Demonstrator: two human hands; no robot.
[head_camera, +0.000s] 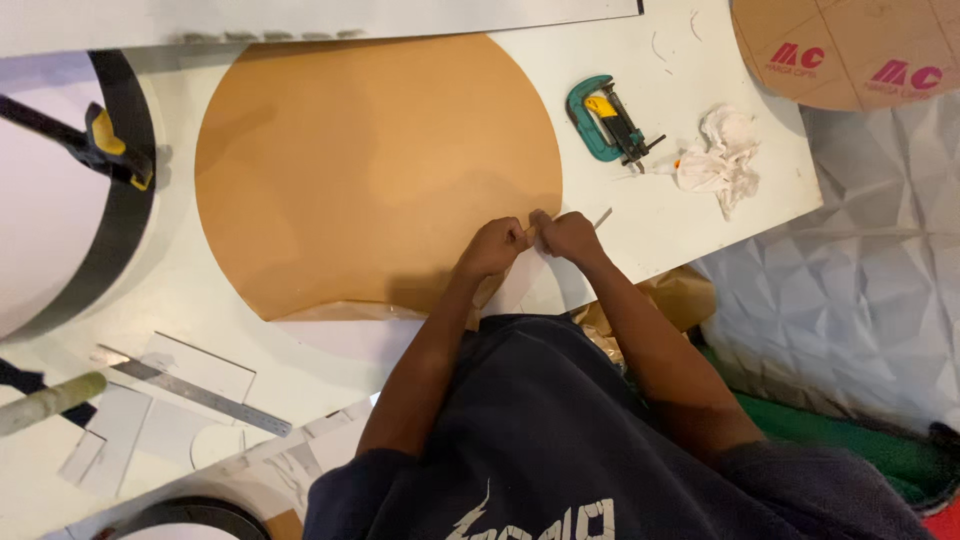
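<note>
Both hands, left hand (492, 247) and right hand (567, 235), grip pinching brown disc (375, 170) edge.

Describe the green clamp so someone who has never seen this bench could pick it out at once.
Start at the big round brown disc on the white table. Just past its right edge lies the green clamp, beside a crumpled white rag. It alone is teal, C-shaped, with a yellow piece inside its frame.

A tan-brown round sheet (370, 170) lies on the white table (700, 215) beside a teal, yellow-handled clamp (610, 122).
</note>
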